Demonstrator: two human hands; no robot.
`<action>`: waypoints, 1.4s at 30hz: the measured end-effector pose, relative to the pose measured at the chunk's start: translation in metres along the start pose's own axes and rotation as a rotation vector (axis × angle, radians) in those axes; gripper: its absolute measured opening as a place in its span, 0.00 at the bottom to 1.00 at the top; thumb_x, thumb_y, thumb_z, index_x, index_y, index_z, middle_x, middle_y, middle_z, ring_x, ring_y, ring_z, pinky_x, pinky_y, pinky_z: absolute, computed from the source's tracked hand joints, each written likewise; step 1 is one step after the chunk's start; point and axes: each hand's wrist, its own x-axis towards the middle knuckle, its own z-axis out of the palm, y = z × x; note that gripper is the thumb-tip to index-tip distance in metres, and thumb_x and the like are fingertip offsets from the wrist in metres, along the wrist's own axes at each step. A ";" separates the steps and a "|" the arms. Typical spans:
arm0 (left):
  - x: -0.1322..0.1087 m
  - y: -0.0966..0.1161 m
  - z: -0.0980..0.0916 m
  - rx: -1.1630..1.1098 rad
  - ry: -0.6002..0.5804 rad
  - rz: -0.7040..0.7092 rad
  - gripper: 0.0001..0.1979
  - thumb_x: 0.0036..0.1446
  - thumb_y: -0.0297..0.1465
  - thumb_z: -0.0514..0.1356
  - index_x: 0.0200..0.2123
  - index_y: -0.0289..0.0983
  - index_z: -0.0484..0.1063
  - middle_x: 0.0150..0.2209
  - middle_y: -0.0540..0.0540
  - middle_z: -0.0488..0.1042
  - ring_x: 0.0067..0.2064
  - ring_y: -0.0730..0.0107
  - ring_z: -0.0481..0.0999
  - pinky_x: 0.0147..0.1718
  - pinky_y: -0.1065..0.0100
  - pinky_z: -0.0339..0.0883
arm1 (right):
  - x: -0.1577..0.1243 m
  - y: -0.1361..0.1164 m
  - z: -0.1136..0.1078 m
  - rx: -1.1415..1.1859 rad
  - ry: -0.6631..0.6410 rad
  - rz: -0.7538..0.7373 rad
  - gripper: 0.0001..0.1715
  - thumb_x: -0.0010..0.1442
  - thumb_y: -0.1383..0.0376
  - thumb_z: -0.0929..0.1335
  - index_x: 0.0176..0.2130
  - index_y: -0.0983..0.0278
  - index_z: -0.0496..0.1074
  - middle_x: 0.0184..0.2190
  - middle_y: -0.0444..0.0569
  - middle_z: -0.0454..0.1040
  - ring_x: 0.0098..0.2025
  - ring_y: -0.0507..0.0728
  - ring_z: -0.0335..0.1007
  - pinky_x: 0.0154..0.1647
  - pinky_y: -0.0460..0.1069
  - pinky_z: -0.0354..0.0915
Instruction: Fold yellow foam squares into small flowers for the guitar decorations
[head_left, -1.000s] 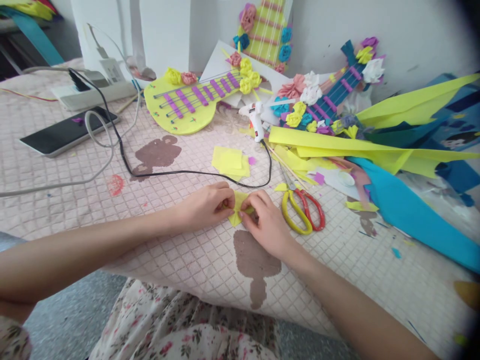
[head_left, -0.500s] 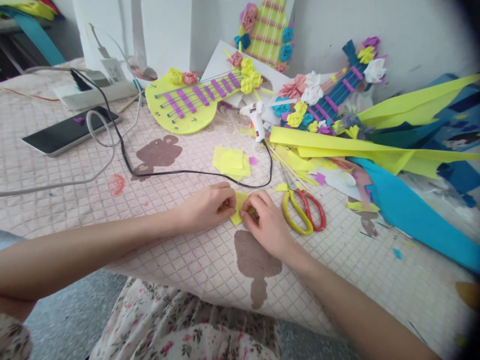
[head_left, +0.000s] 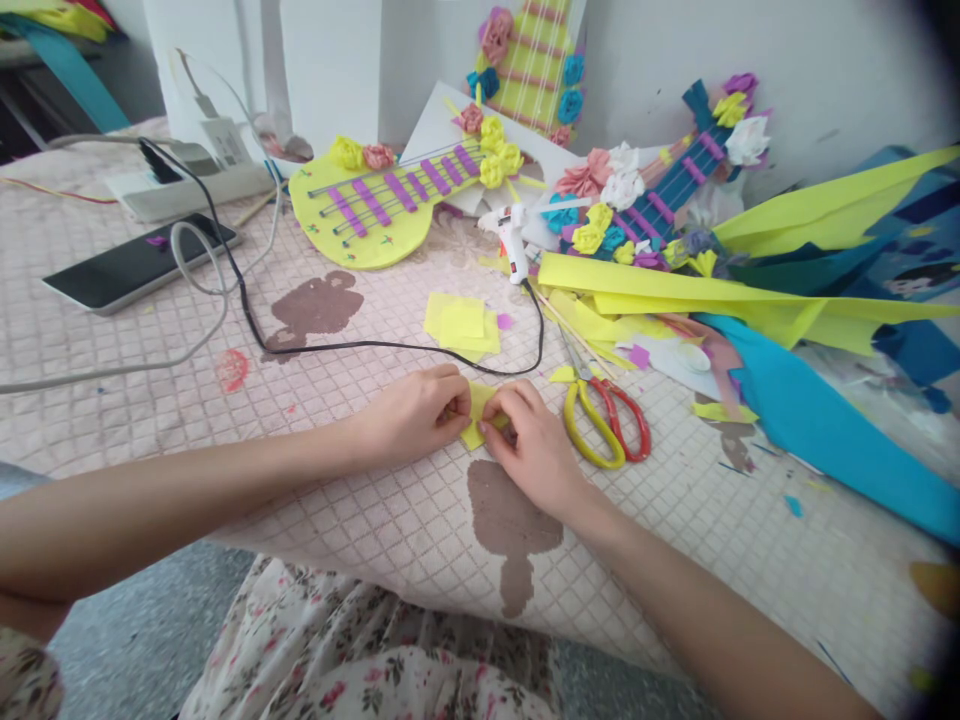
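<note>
A small piece of yellow crepe paper [head_left: 474,434] lies low over the tablecloth, pinched from both sides. My left hand [head_left: 429,410] is closed on its left edge. On the right edge, my right hand [head_left: 529,435] grips it between thumb and fingers. Parts of the paper are hidden under the fingertips. Just beyond sits a short stack of yellow paper squares [head_left: 459,322]. Scissors [head_left: 595,424] with one yellow and one red handle lie beside my right hand, blades pointing away. Farther back rests a white glue gun [head_left: 514,248].
The glue gun's black cord [head_left: 367,344] runs leftward to a power strip [head_left: 187,192]. A phone [head_left: 135,265] lies at left. Flower-trimmed paper guitars, one yellow [head_left: 367,245] and one blue [head_left: 679,185], stand at the back. Yellow strips [head_left: 675,283] and a blue strip [head_left: 840,430] spread rightward.
Both hands keep the same pinch on the yellow paper, with hardly any movement. The whole view has shifted very slightly.
</note>
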 end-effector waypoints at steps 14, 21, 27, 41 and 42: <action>0.000 0.000 -0.001 -0.050 -0.019 0.026 0.03 0.55 0.23 0.56 0.30 0.33 0.69 0.33 0.48 0.65 0.27 0.79 0.65 0.27 0.74 0.60 | 0.000 -0.001 -0.002 0.017 -0.016 -0.018 0.05 0.59 0.71 0.64 0.34 0.61 0.65 0.39 0.49 0.66 0.37 0.55 0.67 0.35 0.50 0.65; -0.001 -0.002 -0.004 -0.071 -0.063 0.016 0.03 0.52 0.21 0.58 0.31 0.32 0.71 0.34 0.48 0.65 0.27 0.80 0.65 0.28 0.74 0.60 | -0.002 0.003 -0.001 0.001 -0.020 -0.056 0.06 0.56 0.69 0.67 0.36 0.61 0.65 0.40 0.49 0.65 0.41 0.56 0.68 0.41 0.51 0.67; -0.002 -0.003 -0.004 -0.065 -0.069 0.015 0.04 0.52 0.21 0.58 0.32 0.32 0.70 0.34 0.48 0.65 0.28 0.79 0.65 0.28 0.74 0.60 | -0.002 0.003 -0.001 -0.002 -0.020 -0.063 0.07 0.56 0.69 0.68 0.36 0.61 0.65 0.40 0.49 0.65 0.43 0.57 0.68 0.43 0.52 0.67; -0.002 -0.004 -0.006 -0.107 -0.110 0.023 0.03 0.53 0.25 0.60 0.34 0.33 0.71 0.36 0.47 0.66 0.28 0.79 0.65 0.27 0.75 0.61 | -0.002 0.002 -0.001 -0.013 -0.038 -0.056 0.06 0.57 0.68 0.67 0.36 0.61 0.64 0.40 0.49 0.65 0.43 0.57 0.68 0.43 0.53 0.67; -0.002 -0.005 -0.007 -0.106 -0.114 0.023 0.04 0.53 0.25 0.60 0.34 0.33 0.71 0.36 0.47 0.66 0.28 0.79 0.65 0.27 0.75 0.61 | -0.002 0.002 -0.002 -0.013 -0.039 -0.054 0.06 0.57 0.68 0.67 0.36 0.61 0.64 0.40 0.49 0.65 0.43 0.57 0.68 0.43 0.53 0.67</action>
